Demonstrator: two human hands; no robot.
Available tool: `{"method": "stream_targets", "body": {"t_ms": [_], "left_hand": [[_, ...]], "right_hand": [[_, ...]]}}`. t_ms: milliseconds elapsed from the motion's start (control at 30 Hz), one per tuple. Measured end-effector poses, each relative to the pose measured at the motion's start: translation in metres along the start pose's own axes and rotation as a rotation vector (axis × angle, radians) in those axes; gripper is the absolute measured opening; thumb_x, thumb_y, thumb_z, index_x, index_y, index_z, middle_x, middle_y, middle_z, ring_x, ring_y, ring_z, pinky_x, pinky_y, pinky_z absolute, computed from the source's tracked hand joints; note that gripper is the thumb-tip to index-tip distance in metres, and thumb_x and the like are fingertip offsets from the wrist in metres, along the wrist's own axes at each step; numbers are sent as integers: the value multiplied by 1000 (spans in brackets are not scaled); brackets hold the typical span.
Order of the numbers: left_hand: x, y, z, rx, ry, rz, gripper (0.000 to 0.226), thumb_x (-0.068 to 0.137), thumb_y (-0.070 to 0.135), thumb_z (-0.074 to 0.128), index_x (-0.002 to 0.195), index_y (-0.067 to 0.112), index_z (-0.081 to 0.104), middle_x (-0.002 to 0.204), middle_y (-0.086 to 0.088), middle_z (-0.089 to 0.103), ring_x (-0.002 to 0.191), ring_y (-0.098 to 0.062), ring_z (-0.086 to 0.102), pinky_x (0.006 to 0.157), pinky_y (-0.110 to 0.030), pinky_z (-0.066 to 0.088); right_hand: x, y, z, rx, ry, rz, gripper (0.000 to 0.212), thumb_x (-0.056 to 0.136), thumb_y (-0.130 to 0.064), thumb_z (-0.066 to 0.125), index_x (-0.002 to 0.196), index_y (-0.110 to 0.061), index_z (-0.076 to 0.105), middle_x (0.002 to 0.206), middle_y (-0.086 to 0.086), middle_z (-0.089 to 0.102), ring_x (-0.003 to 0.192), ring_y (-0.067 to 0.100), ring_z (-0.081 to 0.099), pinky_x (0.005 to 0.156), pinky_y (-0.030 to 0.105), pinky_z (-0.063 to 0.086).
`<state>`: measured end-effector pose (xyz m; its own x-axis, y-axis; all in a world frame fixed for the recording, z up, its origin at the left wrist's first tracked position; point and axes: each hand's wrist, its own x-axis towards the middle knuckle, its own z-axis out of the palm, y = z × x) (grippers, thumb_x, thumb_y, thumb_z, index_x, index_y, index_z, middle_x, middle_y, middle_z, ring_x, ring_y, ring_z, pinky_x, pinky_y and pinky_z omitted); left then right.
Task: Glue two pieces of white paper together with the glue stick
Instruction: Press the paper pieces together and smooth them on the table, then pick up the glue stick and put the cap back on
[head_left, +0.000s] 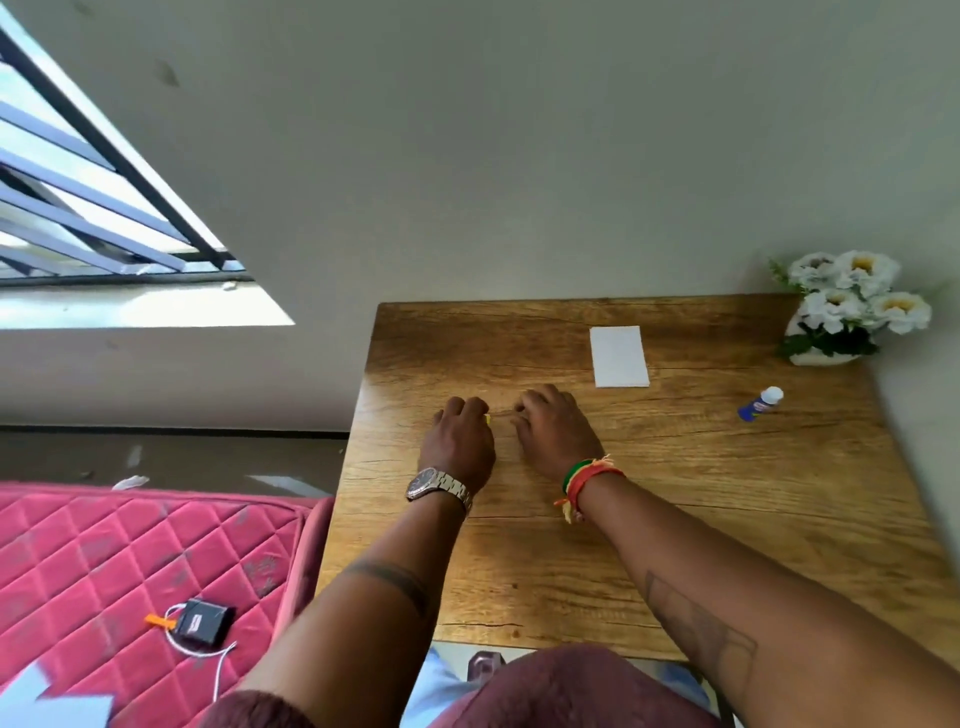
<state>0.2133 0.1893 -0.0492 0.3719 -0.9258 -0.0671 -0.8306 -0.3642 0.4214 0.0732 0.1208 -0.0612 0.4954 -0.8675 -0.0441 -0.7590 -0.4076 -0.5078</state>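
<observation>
A home bedroom, shown by a quilted mattress (130, 561) left of the fingers, flowers (852, 306) set far right, barred window (93, 197) seen beyond.

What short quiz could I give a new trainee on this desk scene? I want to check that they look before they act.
1. True or false: the glue stick lies on its side on the table.
2. Which is nearer the flower pot: (a) the white paper, (b) the left hand?
3. Which wrist wears the watch?

Key
1. True; it lies to the right, away from both hands.
2. (a).
3. The left; the right hand has a coloured wristband.
</observation>
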Motion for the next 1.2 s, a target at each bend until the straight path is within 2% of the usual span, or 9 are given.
{"method": "stream_targets", "body": {"t_ms": [233, 567, 667, 800, 933, 1000, 1100, 1167, 1200], "left_hand": [[2, 6, 4, -34, 15, 45, 24, 99, 27, 50, 119, 22, 61, 116, -6, 63, 107, -29, 58, 85, -41, 51], [23, 114, 35, -93, -40, 335, 23, 97, 24, 54, 116, 16, 64, 115, -10, 64, 102, -32, 61, 79, -40, 53], [26, 160, 46, -112, -62, 427, 23, 98, 25, 52, 115, 15, 65, 113, -10, 63, 99, -33, 61, 75, -41, 52], [26, 213, 58, -171, -118, 490, 23, 99, 26, 52, 116, 15, 63, 115, -9, 63, 99, -31, 61, 79, -43, 53], [29, 238, 72, -224, -200, 533, 24, 98, 24, 55, 119, 16, 62, 119, -9, 61, 102, -30, 62, 82, -42, 54], [31, 242, 81, -249, -240, 508, 26, 98, 22, 57, 122, 16, 64, 121, -8, 60, 105, -29, 62, 87, -42, 54], [36, 244, 92, -276, -295, 450, 33, 98, 22, 58, 130, 18, 63, 125, -7, 62, 111, -24, 63, 94, -39, 52], [40, 247, 97, -288, -329, 413, 37, 98, 24, 59, 134, 19, 61, 130, -7, 63, 114, -24, 63, 99, -38, 50], [41, 250, 99, -301, -347, 394, 38, 98, 24, 59, 135, 20, 61, 132, -6, 63, 117, -24, 62, 101, -38, 49]], "right_hand": [[-4, 4, 1, 46, 53, 31, 19, 97, -30, 56, 110, -20, 64, 117, 3, 60, 108, 23, 54, 85, 34, 49], [-32, 79, -70, 50, 267, 260, 21, 98, -26, 56, 113, -13, 65, 116, 10, 61, 107, 30, 55, 86, 39, 48], [-47, 107, -99, 60, 368, 306, 18, 98, -24, 57, 110, -12, 65, 112, 10, 62, 103, 29, 57, 87, 43, 49], [-66, 137, -134, 75, 548, 353, 15, 98, -23, 57, 105, -13, 64, 105, 8, 59, 94, 26, 57, 80, 43, 51], [-82, 165, -152, 126, 717, 476, 24, 90, -12, 56, 113, -16, 61, 115, 9, 55, 103, 27, 55, 84, 42, 52], [-90, 177, -150, 179, 675, 576, 43, 81, -4, 56, 123, -15, 57, 127, 11, 50, 115, 29, 51, 94, 42, 49], [-88, 188, -140, 251, 435, 657, 61, 81, 2, 60, 139, -13, 49, 143, 14, 44, 130, 33, 43, 106, 42, 41], [-77, 193, -136, 273, 353, 654, 51, 84, -4, 64, 134, -8, 55, 136, 16, 54, 126, 33, 49, 105, 40, 43], [-71, 194, -136, 291, 348, 658, 41, 85, -8, 65, 126, -7, 61, 127, 17, 61, 119, 34, 55, 99, 40, 46]]}}
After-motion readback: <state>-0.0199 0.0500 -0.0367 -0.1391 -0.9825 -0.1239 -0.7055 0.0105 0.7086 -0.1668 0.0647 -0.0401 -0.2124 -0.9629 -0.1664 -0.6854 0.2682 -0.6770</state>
